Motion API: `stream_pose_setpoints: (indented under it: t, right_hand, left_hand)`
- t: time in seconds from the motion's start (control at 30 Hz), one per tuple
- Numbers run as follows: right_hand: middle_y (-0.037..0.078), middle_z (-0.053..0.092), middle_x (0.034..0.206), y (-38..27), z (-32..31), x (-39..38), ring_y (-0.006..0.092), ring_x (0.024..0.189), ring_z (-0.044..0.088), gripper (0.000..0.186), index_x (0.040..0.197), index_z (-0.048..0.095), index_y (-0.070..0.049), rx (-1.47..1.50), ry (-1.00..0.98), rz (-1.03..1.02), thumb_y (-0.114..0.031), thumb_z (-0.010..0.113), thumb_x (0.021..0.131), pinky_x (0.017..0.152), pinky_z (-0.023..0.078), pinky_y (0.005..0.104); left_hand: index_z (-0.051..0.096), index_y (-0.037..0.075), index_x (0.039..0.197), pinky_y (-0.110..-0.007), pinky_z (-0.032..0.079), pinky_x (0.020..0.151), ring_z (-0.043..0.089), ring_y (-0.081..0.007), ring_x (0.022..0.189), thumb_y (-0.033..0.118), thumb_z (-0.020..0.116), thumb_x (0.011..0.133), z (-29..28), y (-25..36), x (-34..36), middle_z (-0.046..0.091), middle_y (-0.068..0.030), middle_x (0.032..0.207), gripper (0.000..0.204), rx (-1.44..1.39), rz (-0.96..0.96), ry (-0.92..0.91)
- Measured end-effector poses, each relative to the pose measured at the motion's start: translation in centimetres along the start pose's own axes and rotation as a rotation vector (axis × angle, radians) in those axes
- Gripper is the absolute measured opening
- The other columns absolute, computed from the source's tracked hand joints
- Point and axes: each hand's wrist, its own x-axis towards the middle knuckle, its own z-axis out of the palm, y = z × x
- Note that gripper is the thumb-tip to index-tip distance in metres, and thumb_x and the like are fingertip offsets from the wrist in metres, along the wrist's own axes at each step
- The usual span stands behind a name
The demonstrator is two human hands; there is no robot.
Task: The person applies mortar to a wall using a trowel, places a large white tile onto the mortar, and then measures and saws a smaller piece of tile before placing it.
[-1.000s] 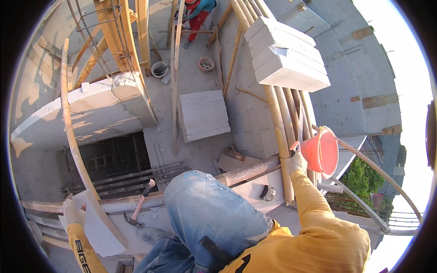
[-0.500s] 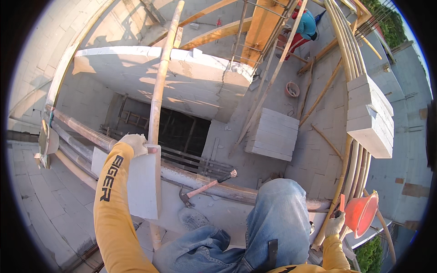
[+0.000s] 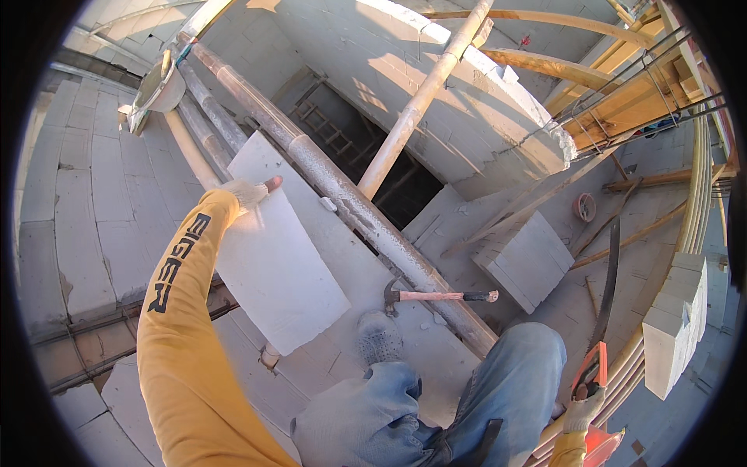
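Observation:
My left hand (image 3: 244, 196), in a pale work glove, grips the upper end of a large white lightweight block (image 3: 284, 261). The block is tilted on the wall top beside the bamboo poles, its broad face toward me. At the lower right my gloved right hand (image 3: 585, 409) is closed round the orange handle of a handsaw (image 3: 609, 284), its dark curved-looking blade pointing up and away. Between the hands a claw hammer (image 3: 436, 296) lies across the ledge and a pole, its head near my grey perforated shoe (image 3: 379, 337).
A speckled pole (image 3: 342, 175) runs along the ledge above a dark opening. Another bamboo pole (image 3: 424, 101) crosses it. Stacked blocks stand below (image 3: 529, 261) and at right (image 3: 675, 327). A red bucket (image 3: 603, 447) is below my right hand; a mortar-stained bucket (image 3: 159, 89) sits far left.
My view has swung round. The block in my left hand has turned so its broad face shows. My right hand has lifted the handsaw away from the red bucket, and its blade now shows.

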Motion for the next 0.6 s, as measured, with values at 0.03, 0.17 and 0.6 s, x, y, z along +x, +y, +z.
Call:
stream_pose_setpoints:
  t: [0.03,0.17,0.6]
  right_hand:
    - [0.004,0.055,0.097,0.0,0.0,0.8,0.0146,0.081,0.052,0.028,0.118,0.051,-0.001,0.075,-0.033,0.002,-0.016,0.063,0.097,0.070,0.045,0.0289]
    - [0.000,0.054,0.099,-1.4,2.0,3.2,0.0099,0.080,0.049,0.031,0.124,0.051,-0.004,0.255,-0.060,-0.086,-0.016,0.063,0.097,0.068,0.043,0.0247]
    - [0.008,0.057,0.091,-8.5,4.4,5.0,0.0165,0.079,0.054,0.014,0.103,0.058,0.000,0.222,-0.153,-0.229,-0.005,0.059,0.090,0.073,0.046,0.0315]
  left_hand:
    - [0.055,-0.007,0.140,-0.049,0.032,0.117,0.045,-0.0486,0.139,0.085,0.039,0.089,-0.5,-0.6,-1.8,0.053,-0.0335,0.143,0.106,-0.037,-0.041,-0.055]
    - [0.057,-0.010,0.135,-0.047,0.036,0.114,0.050,-0.0502,0.134,0.086,0.032,0.090,-0.6,-5.4,-6.0,0.052,-0.0342,0.143,0.109,0.010,-0.006,-0.050]
    - [0.058,-0.007,0.126,-0.042,0.053,0.093,0.067,-0.0378,0.111,0.047,0.096,0.060,1.3,-5.4,-22.0,0.069,-0.0248,0.115,0.093,-0.088,0.133,-0.039]
